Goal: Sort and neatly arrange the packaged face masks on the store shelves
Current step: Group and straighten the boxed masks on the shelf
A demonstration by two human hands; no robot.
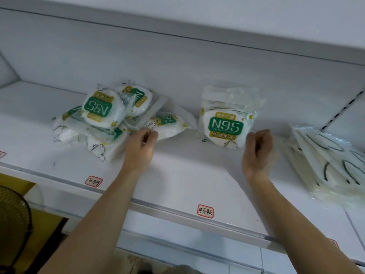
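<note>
White shelf (177, 180) carries a jumbled N95 pile (102, 119) left, an upright N95 stack (226, 123) centre. Left hand (141, 144) pinches a loose pack (167, 125); right hand (256, 149) curled beside stack, holding nothing visible. Suggest: lift pack clear, label forward, square against stack.

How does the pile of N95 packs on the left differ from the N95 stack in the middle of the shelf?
The left pile is jumbled, its packs overlapping at mixed angles; the middle stack is squared up. The pile's top label reads upside down, while the stack's front label reads upright. The left hand pinches a pack at the pile's edge, while the right hand is curled beside the stack. Both hold white masks in clear packs with green N95 labels.
</note>
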